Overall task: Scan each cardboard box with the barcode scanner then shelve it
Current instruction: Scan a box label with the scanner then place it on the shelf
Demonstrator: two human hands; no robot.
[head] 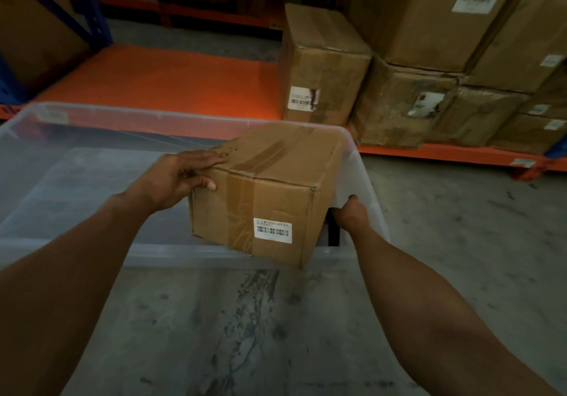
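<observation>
A taped cardboard box sits tilted in the right end of a clear plastic bin, its white barcode label facing me. My left hand grips the box's upper left corner, fingers over the top and thumb on the front face. My right hand reaches down beside the box's right side, fingers hidden behind it, next to a dark object that may be the scanner. Whether it holds that object or the box I cannot tell.
An orange shelf deck lies low behind the bin, bare on its left half. Labelled cardboard boxes are stacked on its right part. A blue rack upright stands at the far left. Grey concrete floor surrounds the bin.
</observation>
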